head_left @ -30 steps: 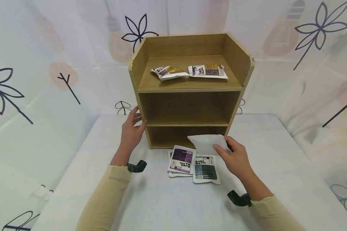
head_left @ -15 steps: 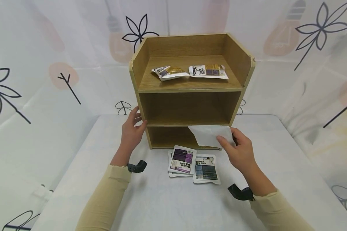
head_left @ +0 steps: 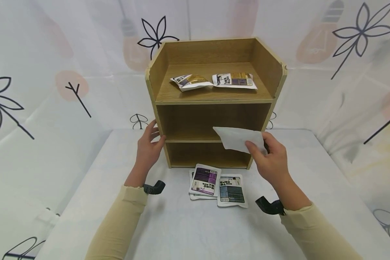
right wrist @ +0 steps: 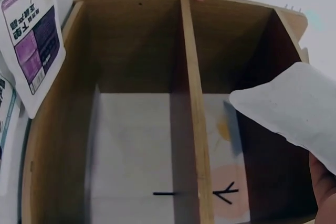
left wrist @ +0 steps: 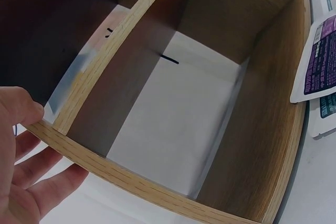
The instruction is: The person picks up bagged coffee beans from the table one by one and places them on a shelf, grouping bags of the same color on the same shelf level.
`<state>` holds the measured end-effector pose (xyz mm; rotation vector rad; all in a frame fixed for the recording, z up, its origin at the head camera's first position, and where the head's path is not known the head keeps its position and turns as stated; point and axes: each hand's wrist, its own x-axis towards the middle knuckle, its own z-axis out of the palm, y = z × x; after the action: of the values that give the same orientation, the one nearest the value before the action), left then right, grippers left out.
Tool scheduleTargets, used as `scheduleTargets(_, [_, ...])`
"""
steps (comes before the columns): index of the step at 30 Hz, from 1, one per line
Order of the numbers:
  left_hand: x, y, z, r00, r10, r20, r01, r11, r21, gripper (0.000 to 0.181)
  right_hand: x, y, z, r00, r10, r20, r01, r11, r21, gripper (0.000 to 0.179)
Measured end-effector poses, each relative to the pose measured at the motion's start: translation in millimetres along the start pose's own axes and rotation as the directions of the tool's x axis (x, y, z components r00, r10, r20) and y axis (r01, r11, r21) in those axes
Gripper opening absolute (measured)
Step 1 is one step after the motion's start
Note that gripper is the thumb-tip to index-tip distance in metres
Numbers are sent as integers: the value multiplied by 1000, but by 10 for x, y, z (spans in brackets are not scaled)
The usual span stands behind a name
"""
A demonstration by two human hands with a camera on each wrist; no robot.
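Observation:
A small wooden shelf unit (head_left: pixel 214 102) with three levels stands upright on the table. My left hand (head_left: pixel 147 146) holds its left side panel, the thumb at the front edge and the fingers along the outside; the left wrist view shows this grip (left wrist: pixel 23 156) closely. With my right hand (head_left: pixel 273 159) I pinch a flat pouch (head_left: pixel 238 139) by its right end, its plain white side facing me. The pouch is in front of the middle compartment's opening. In the right wrist view its white corner (right wrist: pixel 283 103) lies over that opening. Its printed side is hidden.
Two brown-and-white pouches (head_left: pixel 234 80) lie on the top level. On the table before the shelf, a purple-labelled pouch (head_left: pixel 205 179) overlaps another pouch, beside a blue-labelled pouch (head_left: pixel 232 190). A patterned cloth (head_left: pixel 84 54) hangs behind.
My right hand has lifted the white-backed pouch from just above the table pouches, past the bottom compartment, to the middle one. The left hand has stayed on the side panel.

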<state>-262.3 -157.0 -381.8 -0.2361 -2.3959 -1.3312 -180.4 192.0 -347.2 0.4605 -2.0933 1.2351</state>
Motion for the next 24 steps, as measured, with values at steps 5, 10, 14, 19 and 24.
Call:
scheduleTargets(5, [-4, 1, -3, 1000, 5, 0, -5, 1000, 7, 62, 64, 17, 23, 998, -48, -31, 48, 999, -20, 31])
scheduleTargets(10, [-4, 0, -7, 1000, 7, -3, -7, 1000, 6, 63, 143, 27, 57, 990, -124, -69, 121, 991, -49, 30])
scheduleTargets(14, [-2, 4, -5, 1000, 11, -3, -11, 1000, 5, 62, 215, 85, 101, 975, -207, -84, 203, 978, -55, 30])
scheduleTargets(19, [-3, 8, -7, 1000, 16, -1, -16, 1000, 4, 62, 278, 178, 188, 948, -311, -69, 303, 947, -111, 26])
scheduleTargets(24, [-5, 10, -7, 1000, 14, 2, -14, 1000, 10, 63, 287, 240, 277, 933, -360, -24, 349, 916, -199, 28])
